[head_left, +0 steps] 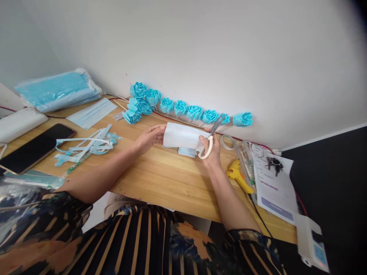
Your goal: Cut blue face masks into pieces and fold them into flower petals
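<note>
A flat white sheet of mask fabric [182, 135], its lower edge pale blue, is stretched between my hands above the table. My left hand [151, 137] grips its left edge, fingers partly behind it. My right hand [212, 154] pinches the right end with the thumb on top and also carries scissors [210, 147] with white handles, the blades pointing up and away from the sheet. Below the sheet lies a small stack of pale blue pieces [187, 152], partly covered by it. Blue flowers [194, 112] made of folded material stand along the wall behind.
Cut strips [88, 147], a phone [37, 147], a single mask [92, 113] and a bag of masks [60, 89] are on the left. On the right are a tape roll [228, 142], a yellow glue gun [239, 177], papers [272, 191], keys [275, 164] and a power strip [312, 240].
</note>
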Demonstrator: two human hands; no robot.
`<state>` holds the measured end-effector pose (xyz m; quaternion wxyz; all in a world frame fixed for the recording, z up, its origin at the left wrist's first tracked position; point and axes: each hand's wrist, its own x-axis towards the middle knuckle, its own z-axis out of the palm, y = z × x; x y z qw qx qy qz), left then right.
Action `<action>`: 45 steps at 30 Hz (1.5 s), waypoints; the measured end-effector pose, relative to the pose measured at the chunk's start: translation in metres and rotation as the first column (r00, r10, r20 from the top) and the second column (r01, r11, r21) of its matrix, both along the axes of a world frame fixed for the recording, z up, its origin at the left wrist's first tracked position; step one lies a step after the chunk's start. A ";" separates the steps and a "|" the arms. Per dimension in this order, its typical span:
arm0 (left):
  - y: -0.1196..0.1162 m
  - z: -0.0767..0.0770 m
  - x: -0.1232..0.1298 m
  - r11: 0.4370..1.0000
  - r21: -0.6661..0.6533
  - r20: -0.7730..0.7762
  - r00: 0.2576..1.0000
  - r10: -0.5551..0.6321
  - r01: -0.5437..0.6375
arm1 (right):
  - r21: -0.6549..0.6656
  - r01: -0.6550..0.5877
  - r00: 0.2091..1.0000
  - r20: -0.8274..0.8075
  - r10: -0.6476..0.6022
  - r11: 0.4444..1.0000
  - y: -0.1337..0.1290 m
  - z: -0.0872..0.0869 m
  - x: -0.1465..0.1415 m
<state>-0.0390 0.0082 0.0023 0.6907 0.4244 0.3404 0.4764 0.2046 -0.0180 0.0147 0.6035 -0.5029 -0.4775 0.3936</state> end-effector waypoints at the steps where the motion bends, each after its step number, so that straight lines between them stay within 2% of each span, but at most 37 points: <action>1: -0.001 0.000 0.000 1.000 0.006 -0.006 1.000 0.009 -0.009 | -0.001 0.002 1.000 0.003 -0.002 1.000 0.000 0.000 0.000; 9: 0.001 -0.005 0.001 0.999 0.043 -0.029 0.999 0.030 -0.029 | -0.001 0.015 0.999 -0.037 -0.015 1.000 -0.001 0.000 0.000; 15: 0.000 -0.001 0.000 0.997 0.056 -0.048 0.998 0.046 -0.044 | 0.013 0.018 1.000 -0.026 -0.017 1.000 -0.001 0.000 0.000; 21: -0.001 0.000 0.001 0.997 0.032 -0.033 0.997 0.065 -0.064 | 0.044 -0.012 0.999 0.049 0.010 0.999 -0.001 -0.001 0.001; 29: -0.003 0.003 0.004 0.999 0.004 -0.021 0.999 0.035 -0.035 | 0.020 -0.068 0.998 0.000 0.068 0.997 -0.005 0.002 -0.002; 36: -0.001 -0.004 0.001 0.997 -0.036 -0.031 0.997 0.068 -0.069 | 0.009 -0.126 0.990 0.059 0.125 0.992 -0.010 0.006 -0.005; 41: -0.003 -0.001 0.001 0.994 0.022 -0.030 0.994 0.107 -0.106 | 0.018 -0.108 0.987 0.124 0.105 0.994 -0.011 0.008 -0.007; 45: -0.002 0.001 0.001 0.985 0.014 0.015 0.985 0.171 -0.171 | 0.021 -0.110 0.982 0.160 0.105 0.994 -0.009 0.006 -0.008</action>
